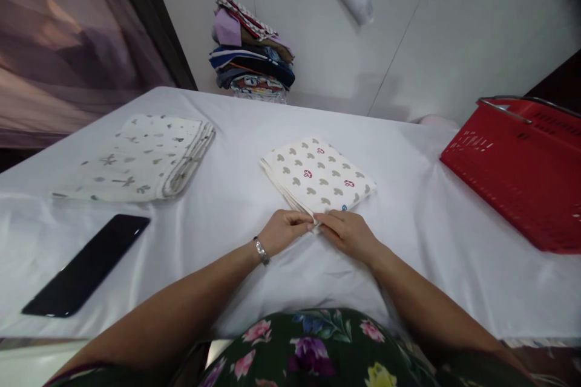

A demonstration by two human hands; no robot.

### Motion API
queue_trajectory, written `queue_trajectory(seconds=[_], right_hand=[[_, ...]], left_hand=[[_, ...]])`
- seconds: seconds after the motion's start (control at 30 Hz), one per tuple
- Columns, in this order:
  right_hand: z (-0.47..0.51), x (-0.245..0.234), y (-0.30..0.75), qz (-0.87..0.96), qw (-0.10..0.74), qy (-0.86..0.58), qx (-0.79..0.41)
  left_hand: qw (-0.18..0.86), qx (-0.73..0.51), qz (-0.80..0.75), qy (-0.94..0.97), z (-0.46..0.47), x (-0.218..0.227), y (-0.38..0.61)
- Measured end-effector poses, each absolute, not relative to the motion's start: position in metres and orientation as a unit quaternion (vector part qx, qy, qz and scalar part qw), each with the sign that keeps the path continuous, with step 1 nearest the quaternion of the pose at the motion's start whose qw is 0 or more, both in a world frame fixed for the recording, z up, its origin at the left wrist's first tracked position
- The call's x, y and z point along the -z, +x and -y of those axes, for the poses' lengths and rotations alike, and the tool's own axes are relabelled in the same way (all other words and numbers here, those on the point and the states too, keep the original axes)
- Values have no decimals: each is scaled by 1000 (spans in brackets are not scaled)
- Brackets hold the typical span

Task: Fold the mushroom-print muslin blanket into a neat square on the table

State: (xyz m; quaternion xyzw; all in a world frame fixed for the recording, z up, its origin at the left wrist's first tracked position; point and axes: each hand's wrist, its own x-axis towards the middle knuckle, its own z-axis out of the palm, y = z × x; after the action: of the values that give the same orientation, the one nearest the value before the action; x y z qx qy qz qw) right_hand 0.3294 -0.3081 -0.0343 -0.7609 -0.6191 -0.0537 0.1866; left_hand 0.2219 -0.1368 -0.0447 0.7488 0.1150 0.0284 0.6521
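A folded white cloth (318, 172) with beige, red and blue prints lies on the white-covered table in front of me, one corner pointing my way. Both hands meet at that near corner. My left hand (284, 231), with a silver bracelet at the wrist, pinches the layered edge between thumb and fingers. From the other side my right hand (348, 233) grips the same corner, its fingertips almost touching the left ones. The rest of the cloth lies flat, its stacked layers showing along the left edge.
A larger folded patterned cloth (136, 160) lies at left, with a black phone (88, 266) nearer me. A red basket (521, 169) stands at right on the white tablecloth (236, 163). Beyond the far edge is a stack of folded fabrics (254, 51) against the wall.
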Motion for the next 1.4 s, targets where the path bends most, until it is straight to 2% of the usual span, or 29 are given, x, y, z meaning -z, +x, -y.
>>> queue_trajectory(seconds=[0.23,0.47,0.83,1.0,1.1,1.23,1.4], right_hand=[[307,35,330,620,180,-758,91],[308,33,327,618,174,-758,111],[304,30,324,640,161,-748,76],[302,30,323,636,132,-757,69],[301,31,323,635,137,-755,89],[302,31,323,614,193,-762,75],[303,33,322,602,243,-759,61]], left_hand=[[543,-118,-84,827,141,41,220],[514,-146,-75,842,146,38,219],[631,-7,-90,770,142,45,220],[641,21,-110,759,136,41,221],[590,-25,-133,796,128,42,224],[477,-143,-163,852,115,48,229],[449,-206,-144,857,112,51,231]])
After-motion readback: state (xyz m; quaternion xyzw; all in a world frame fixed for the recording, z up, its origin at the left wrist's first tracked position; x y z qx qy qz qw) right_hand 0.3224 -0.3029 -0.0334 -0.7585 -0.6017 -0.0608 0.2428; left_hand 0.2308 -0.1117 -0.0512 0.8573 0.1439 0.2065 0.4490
